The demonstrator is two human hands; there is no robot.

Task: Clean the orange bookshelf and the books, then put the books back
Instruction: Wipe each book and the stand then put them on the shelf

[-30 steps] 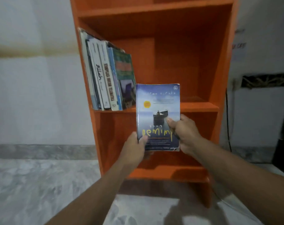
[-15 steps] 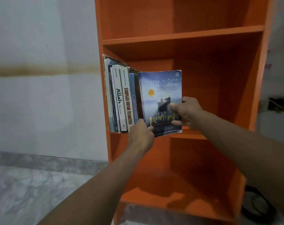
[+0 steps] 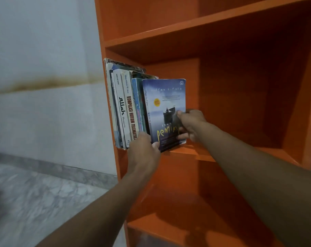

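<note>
While upright on bookshelf (image 3: 240, 104), blue book (image 3: 164, 104) between left hand (image 3: 144, 154) and right hand (image 3: 192, 125)

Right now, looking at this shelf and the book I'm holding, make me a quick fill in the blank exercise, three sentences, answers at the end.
1. The bookshelf is painted ___.
2. The blue book, held by the left hand and the right hand, has its title lettered in ___.
3. It stands at the ___ end of the row of books.

Missing words: orange, yellow, right.
</note>
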